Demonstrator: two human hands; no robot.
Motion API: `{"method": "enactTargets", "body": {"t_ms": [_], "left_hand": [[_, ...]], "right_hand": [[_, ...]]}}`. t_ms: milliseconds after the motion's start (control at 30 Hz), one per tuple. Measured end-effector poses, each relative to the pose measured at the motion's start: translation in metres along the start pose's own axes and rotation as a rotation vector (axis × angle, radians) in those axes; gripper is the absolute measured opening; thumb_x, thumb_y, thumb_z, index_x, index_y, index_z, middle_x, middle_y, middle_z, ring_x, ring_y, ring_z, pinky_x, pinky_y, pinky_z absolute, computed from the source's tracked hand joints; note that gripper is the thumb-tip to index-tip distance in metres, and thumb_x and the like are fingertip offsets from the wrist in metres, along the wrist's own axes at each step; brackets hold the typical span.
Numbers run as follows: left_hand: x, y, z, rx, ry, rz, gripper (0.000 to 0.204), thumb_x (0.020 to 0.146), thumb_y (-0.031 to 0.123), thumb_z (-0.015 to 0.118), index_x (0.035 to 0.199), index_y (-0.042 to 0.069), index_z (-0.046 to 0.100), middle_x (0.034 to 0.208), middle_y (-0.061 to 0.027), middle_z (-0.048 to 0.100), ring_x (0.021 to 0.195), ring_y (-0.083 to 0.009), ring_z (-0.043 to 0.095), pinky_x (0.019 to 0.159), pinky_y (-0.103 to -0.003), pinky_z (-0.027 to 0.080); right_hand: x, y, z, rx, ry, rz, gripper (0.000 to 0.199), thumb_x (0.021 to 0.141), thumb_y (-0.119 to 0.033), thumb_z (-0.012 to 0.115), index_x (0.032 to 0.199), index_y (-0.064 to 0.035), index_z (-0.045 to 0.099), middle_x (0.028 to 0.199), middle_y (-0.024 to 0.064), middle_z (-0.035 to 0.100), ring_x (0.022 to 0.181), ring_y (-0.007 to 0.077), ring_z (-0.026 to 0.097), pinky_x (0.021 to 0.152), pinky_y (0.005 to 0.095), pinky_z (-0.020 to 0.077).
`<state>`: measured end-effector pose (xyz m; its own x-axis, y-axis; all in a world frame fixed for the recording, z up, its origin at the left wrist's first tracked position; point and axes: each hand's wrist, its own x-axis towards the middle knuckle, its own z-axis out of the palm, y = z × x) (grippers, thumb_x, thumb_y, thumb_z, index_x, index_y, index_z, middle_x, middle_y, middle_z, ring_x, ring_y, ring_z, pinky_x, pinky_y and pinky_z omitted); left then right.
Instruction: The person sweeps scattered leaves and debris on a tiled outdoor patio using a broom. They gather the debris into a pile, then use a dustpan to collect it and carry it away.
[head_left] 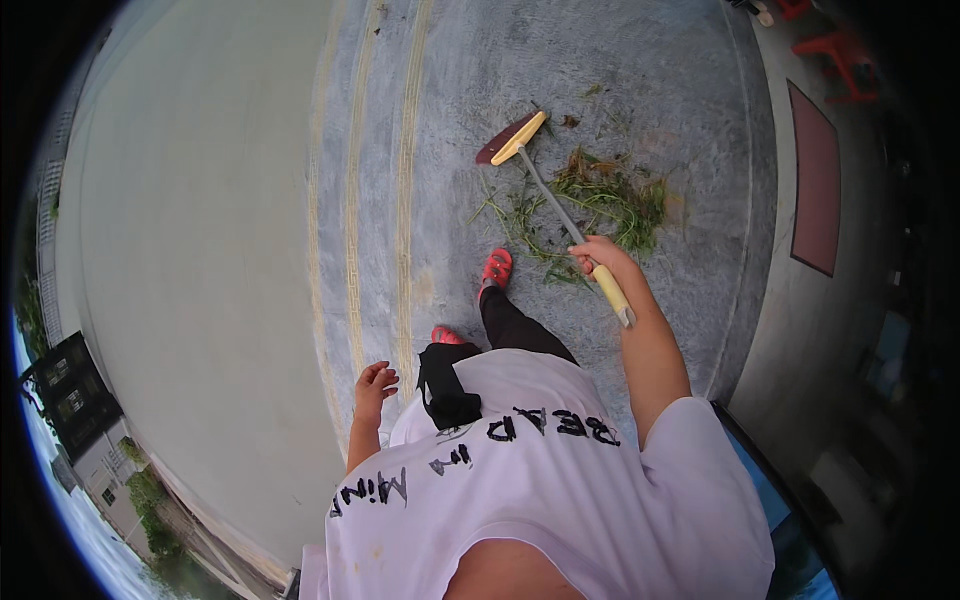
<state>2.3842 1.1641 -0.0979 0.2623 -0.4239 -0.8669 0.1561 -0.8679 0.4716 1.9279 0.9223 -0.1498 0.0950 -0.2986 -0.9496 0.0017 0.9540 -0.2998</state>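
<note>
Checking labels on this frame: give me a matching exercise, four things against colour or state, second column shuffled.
Things:
1. broom
2. right hand
3. left hand
4. grass cuttings

States:
A. empty, fingers loosely curled at the person's side
B. green, scattered on the grey pavement
C. closed round a yellow grip
D. dark red head with a yellow bar, on the ground

Pairs: 1-D, 2-C, 3-A, 4-B

A red mat (816, 180) and red chairs (840, 60) are lying far right of the hand, beyond the kerb.
</note>
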Motion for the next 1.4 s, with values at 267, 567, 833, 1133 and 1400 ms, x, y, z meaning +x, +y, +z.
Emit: {"method": "enactTargets", "body": {"t_ms": [267,567,833,1133,1400], "left_hand": [[0.129,-0.036,-0.048,0.35,-0.137,0.131,0.023,0.084,0.015,0.058,0.1,0.0,0.06,0.089,-0.0056,0.064,0.077,-0.01,0.059,0.07,-0.023,0.048],[0.223,0.134,0.002,0.406,-0.248,0.165,0.025,0.084,0.016,0.059,0.101,-0.002,0.059,0.088,-0.0059,0.063,0.078,-0.0122,0.059,0.07,-0.024,0.048],[0.301,0.344,0.062,0.368,-0.372,0.042,0.023,0.088,0.015,0.051,0.107,0.003,0.054,0.083,-0.0059,0.061,0.073,-0.0145,0.06,0.062,-0.027,0.049],[0.325,0.571,0.058,0.472,-0.128,0.043,0.025,0.089,0.018,0.048,0.11,0.006,0.052,0.087,-0.0037,0.058,0.078,-0.0141,0.059,0.063,-0.027,0.049],[0.369,0.61,0.098,0.507,-0.14,-0.075,0.025,0.087,0.022,0.051,0.107,0.008,0.054,0.084,-0.0029,0.06,0.074,-0.0136,0.058,0.061,-0.028,0.049]], "right_hand": [[-0.105,0.105,-0.102,0.453,0.004,0.187,0.016,0.082,-0.013,0.058,0.095,-0.0157,0.048,0.059,-0.0041,0.045,0.041,0.0041,0.039,0.034,0.0213,0.0284],[-0.159,0.057,-0.035,0.461,0.07,0.005,0.015,0.081,-0.008,0.056,0.093,-0.0093,0.047,0.057,-0.0021,0.042,0.038,0.0053,0.037,0.032,0.0236,0.0286],[-0.042,-0.188,0.035,0.174,0.031,-0.235,0.015,0.078,-0.01,0.06,0.087,-0.0038,0.051,0.055,-0.0006,0.046,0.036,0.0058,0.041,0.032,0.0231,0.0322],[0.125,-0.413,0.033,0.121,0.023,-0.271,0.019,0.078,-0.013,0.063,0.075,-0.0056,0.046,0.056,-0.0011,0.047,0.04,0.0058,0.043,0.033,0.0229,0.0321],[0.052,-0.282,-0.012,0.576,0.254,0.012,0.014,0.079,-0.009,0.061,0.081,-0.0058,0.047,0.055,0.0005,0.047,0.039,0.0077,0.044,0.032,0.0248,0.0317]]}}
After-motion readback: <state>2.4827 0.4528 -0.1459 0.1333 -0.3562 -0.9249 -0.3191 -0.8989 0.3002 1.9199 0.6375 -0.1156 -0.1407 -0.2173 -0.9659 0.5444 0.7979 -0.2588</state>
